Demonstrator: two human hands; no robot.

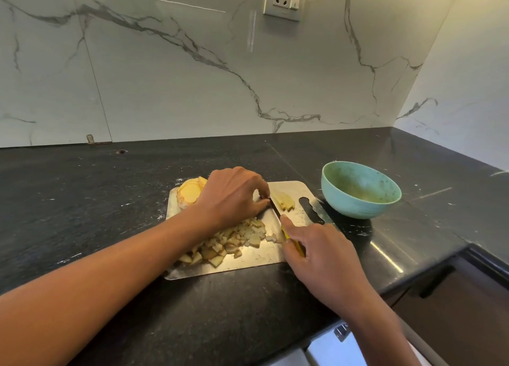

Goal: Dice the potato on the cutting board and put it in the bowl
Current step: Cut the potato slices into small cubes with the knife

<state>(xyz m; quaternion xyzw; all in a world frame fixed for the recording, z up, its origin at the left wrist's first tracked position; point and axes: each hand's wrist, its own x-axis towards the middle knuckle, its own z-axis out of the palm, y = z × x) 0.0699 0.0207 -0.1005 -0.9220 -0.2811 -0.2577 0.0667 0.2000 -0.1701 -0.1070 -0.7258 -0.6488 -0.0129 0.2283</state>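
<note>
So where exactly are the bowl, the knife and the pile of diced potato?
bowl (pixel 385 204): head view, on its outer front wall.
knife (pixel 275 210): head view, on the dark blade.
diced potato (pixel 234 241): head view, middle of the pile.

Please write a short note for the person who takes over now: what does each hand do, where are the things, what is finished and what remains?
Left hand: fingers curled, pressing down on potato at the blade; what it holds is hidden.
Right hand: grips the yellow-handled knife, blade on the cutting board.
On the board: a pile of diced potato at the near side, a few cut strips right of the blade, an uncut potato piece at the far left corner.
Bowl: right of the board, no potato in it.
Done: part diced.
Left: dice the strips and the uncut piece, move everything into the bowl.
</note>
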